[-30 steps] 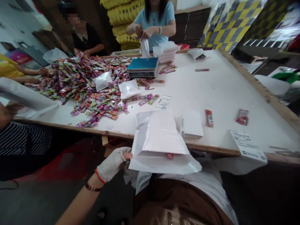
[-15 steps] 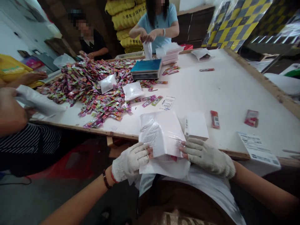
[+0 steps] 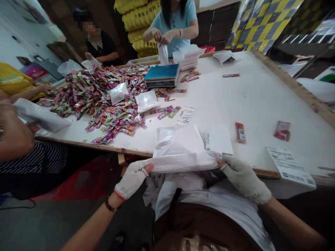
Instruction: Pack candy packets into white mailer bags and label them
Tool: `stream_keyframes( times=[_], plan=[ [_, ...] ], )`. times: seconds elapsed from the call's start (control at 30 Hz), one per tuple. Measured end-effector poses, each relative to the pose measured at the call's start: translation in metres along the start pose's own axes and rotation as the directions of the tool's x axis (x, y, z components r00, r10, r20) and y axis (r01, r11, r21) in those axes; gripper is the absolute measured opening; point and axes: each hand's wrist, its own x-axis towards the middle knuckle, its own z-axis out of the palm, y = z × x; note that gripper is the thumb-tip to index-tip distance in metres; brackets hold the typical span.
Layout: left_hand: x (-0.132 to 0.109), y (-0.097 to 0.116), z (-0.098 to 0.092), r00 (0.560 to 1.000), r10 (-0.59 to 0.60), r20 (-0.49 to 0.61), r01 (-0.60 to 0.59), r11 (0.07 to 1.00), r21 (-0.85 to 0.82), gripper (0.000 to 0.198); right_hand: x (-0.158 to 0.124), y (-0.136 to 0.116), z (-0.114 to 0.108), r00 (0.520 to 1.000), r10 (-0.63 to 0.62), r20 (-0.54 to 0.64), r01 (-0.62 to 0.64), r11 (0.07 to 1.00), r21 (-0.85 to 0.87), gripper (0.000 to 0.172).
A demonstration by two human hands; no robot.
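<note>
While the left hand (image 3: pixel 132 179) and the right hand (image 3: pixel 244 177), both in white knit gloves, pinch the two ends of a white plastic mailer bag (image 3: pixel 183 153) and hold it stretched flat over the near edge, the bag lies half on the white worktop (image 3: pixel 235 101) and half above the person's lap. Just beyond the bag rests a small stack of white bags (image 3: pixel 219 140), and to the right of that a red sachet (image 3: pixel 240 132), a second reddish packet (image 3: pixel 282 130) and a printed label sheet (image 3: pixel 289 164) near the wooden rim. Another small printed label (image 3: pixel 185 116) lies further in. On the left half of the worktop spreads a big heap of pink, green and purple sachets (image 3: pixel 96 94) with two filled white pouches (image 3: pixel 132 97) on it, and beside it stands a scale with a teal platform (image 3: pixel 162 75). At the far end a person in a light blue shirt (image 3: pixel 176 21) handles a white bag next to a pile of white bags (image 3: pixel 188 55), a person in black (image 3: pixel 101 45) sits by the heap, and a co-worker's arm (image 3: pixel 12 134) at the left holds another white bag (image 3: pixel 39 115). Yellow sacks (image 3: pixel 136 21) are piled behind them, and yellow-and-grey chequered sheeting (image 3: pixel 264 24) leans at the back right
</note>
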Motion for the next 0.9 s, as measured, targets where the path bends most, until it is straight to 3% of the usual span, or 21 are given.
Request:
stream_keyframes(
  times=[0.1,0.17,0.23,0.3,0.37,0.4,0.43,0.5,0.57,0.63,0.7,0.77,0.8,0.83,0.9],
  plan=[
    [0.008,-0.009,0.000,0.988,-0.147,-0.035,0.148,0.989,0.012,0.036,0.007,-0.007,0.003,0.996,0.062,0.057,-0.049,0.977,-0.206,0.030],
    [0.010,-0.010,0.000,0.988,-0.115,-0.103,0.135,0.968,0.213,0.034,0.013,-0.008,0.004,0.988,0.110,0.113,-0.062,0.930,-0.363,0.024],
    [0.008,0.000,0.004,0.961,0.117,-0.251,0.026,0.864,0.503,0.024,0.017,-0.008,0.006,0.979,0.153,0.134,-0.072,0.877,-0.474,0.020],
    [0.004,0.017,0.017,0.821,0.477,-0.314,-0.136,0.697,0.704,0.015,0.021,-0.009,0.006,0.977,0.177,0.116,-0.091,0.847,-0.524,0.017],
    [0.002,0.034,0.039,0.677,0.721,-0.150,-0.381,0.517,0.766,0.027,0.021,-0.013,0.007,0.979,0.181,0.095,-0.101,0.833,-0.544,0.017],
    [0.003,0.040,0.051,0.637,0.771,-0.009,-0.507,0.427,0.749,0.035,0.021,-0.015,0.006,0.980,0.177,0.090,-0.099,0.829,-0.550,0.018],
    [0.006,0.043,0.063,0.615,0.777,0.136,-0.602,0.351,0.717,0.043,0.020,-0.017,0.006,0.982,0.168,0.090,-0.091,0.829,-0.552,0.018],
    [0.015,0.042,0.081,0.617,0.703,0.355,-0.687,0.261,0.678,0.056,0.016,-0.018,0.001,0.982,0.161,0.099,-0.083,0.837,-0.541,0.019],
    [0.026,0.035,0.090,0.651,0.635,0.416,-0.678,0.239,0.695,0.062,0.009,-0.011,-0.014,0.977,0.186,0.104,-0.108,0.851,-0.514,0.019],
    [0.035,0.032,0.090,0.641,0.638,0.427,-0.685,0.225,0.693,0.067,-0.002,0.007,-0.040,0.972,0.232,0.021,-0.191,0.844,-0.501,0.022],
    [0.036,0.037,0.089,0.583,0.708,0.399,-0.723,0.228,0.652,0.073,-0.016,0.035,-0.075,0.938,0.301,-0.170,-0.345,0.773,-0.533,0.024],
    [0.030,0.051,0.093,0.510,0.791,0.337,-0.784,0.266,0.561,0.070,-0.030,0.071,-0.108,0.849,0.390,-0.355,-0.528,0.641,-0.558,0.032],
    [0.027,0.060,0.100,0.491,0.816,0.306,-0.813,0.303,0.497,0.066,-0.036,0.089,-0.121,0.809,0.451,-0.378,-0.588,0.594,-0.549,0.037],
    [0.024,0.069,0.110,0.487,0.824,0.290,-0.839,0.348,0.419,0.061,-0.040,0.104,-0.130,0.783,0.503,-0.365,-0.620,0.581,-0.527,0.039],
    [0.022,0.085,0.137,0.550,0.772,0.318,-0.835,0.496,0.241,0.051,-0.044,0.124,-0.137,0.783,0.549,-0.293,-0.618,0.632,-0.469,0.033]
  ],
)
